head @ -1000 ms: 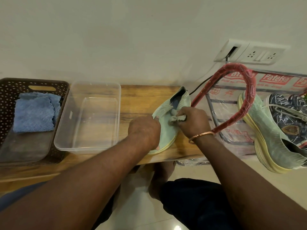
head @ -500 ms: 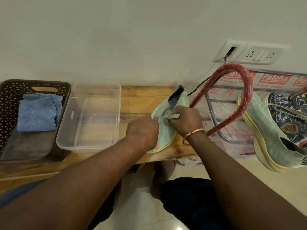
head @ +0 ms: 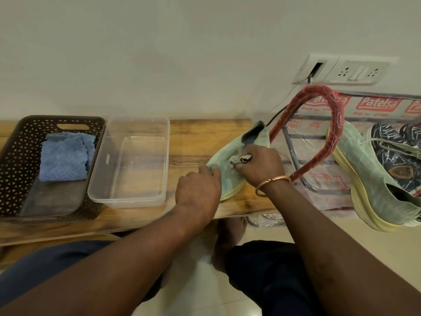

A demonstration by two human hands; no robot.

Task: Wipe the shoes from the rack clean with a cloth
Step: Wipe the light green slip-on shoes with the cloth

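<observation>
- A pale green knit shoe with a yellow sole [head: 229,181] is laid on a light wooden worktop [head: 193,137], with its heel opening turned toward the wall.
- The shoe's toe end is steadied by the left hand [head: 198,190]; its grip is closed, with the fingers curled over the shoe's edge.
- A small crumpled whitish cloth [head: 234,159] is pinched in the closed grip of the right hand [head: 259,165] and pressed against the shoe's upper, just below the heel opening.
- A copper bangle [head: 272,181] is worn on the right wrist.
- An empty clear plastic tub [head: 136,120] is set just left of the shoe on the worktop.
- Beside the tub, a dark brown perforated plastic basket [head: 13,156] is placed, with a folded blue towel [head: 65,156] inside it.
- To the right, a plastic-wrapped shoe rack with a red curved frame [head: 328,133] is seen, with a matching pale green shoe [head: 369,179] and a dark patterned trainer [head: 396,156] on it.
</observation>
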